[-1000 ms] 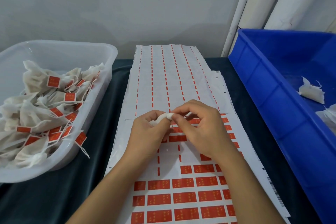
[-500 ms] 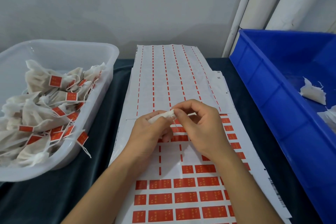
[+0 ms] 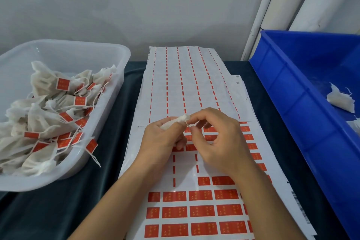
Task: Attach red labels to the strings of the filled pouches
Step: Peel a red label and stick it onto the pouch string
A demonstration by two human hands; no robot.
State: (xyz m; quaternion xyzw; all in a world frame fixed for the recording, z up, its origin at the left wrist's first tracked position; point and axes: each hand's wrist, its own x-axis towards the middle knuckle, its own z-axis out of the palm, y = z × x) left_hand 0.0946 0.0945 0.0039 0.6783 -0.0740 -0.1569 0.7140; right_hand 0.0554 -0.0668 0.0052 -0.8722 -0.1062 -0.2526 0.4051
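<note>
Fingers of your left hand (image 3: 161, 140) curl round the small white mesh pouch (image 3: 175, 122) above the red label sheet (image 3: 194, 210); your right hand (image 3: 216, 142) pinches its thin white string (image 3: 187, 122).

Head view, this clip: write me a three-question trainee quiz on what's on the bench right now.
1. True or false: the pouches in the clear tub already carry red labels.
2. Which hand grips the white pouch? A) left hand B) right hand C) neither
3. Fill in: the unlabelled pouch on the right lies in a ____ bin.

Key: 1 true. 2 A; the right hand pinches at its string over the label sheet. 3 blue.
</note>
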